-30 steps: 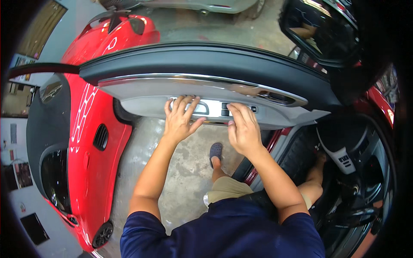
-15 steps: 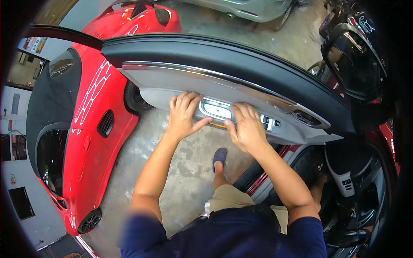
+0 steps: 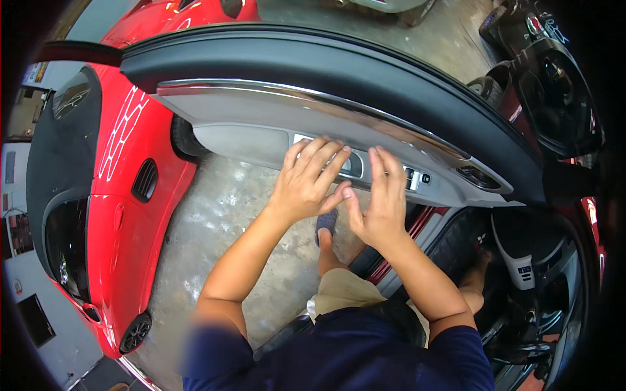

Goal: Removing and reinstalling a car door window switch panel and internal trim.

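A red car [image 3: 114, 241] with a black roof stands to the left of an open car door [image 3: 313, 70], whose grey armrest [image 3: 241, 143] runs along the door's inner face. Set into the door's armrest is a long silver panel [image 3: 353, 165] with a pull recess, partly hidden by my left hand [image 3: 310, 179] and, nearer the door's right end, my right hand [image 3: 380, 207]; both are open, fingers extended, though I cannot tell whether the fingertips touch it. Farther toward the door's right end sit small dark switches [image 3: 426, 178].
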Tool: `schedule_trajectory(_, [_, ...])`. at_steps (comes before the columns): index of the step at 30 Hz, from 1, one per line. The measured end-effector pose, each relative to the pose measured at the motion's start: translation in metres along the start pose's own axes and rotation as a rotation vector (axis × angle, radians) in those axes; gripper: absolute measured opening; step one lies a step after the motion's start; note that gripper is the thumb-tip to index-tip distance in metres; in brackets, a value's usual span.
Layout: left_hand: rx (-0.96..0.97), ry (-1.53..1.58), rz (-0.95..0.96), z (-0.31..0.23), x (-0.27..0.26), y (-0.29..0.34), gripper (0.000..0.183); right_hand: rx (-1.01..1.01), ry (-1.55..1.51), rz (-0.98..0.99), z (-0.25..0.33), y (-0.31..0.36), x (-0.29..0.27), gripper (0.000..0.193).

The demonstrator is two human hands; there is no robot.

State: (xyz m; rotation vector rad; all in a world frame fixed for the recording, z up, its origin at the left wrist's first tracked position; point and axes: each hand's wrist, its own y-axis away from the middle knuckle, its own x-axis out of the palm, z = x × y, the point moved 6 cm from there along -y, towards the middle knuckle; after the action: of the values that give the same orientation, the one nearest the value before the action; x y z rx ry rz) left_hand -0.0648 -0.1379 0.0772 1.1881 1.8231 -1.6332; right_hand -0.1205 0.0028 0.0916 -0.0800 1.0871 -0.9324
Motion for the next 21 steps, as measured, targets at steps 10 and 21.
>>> schedule_trajectory(10, [-0.178,-0.053,0.329,-0.005,0.034,0.019,0.091,0.062,0.047,0.328,-0.030,0.014,0.018,0.063])
schedule_trajectory(21, [-0.298,-0.167,-0.022,0.024,-0.023,0.029,0.076,-0.074,-0.267,0.027,-0.023,-0.001,-0.027,0.028])
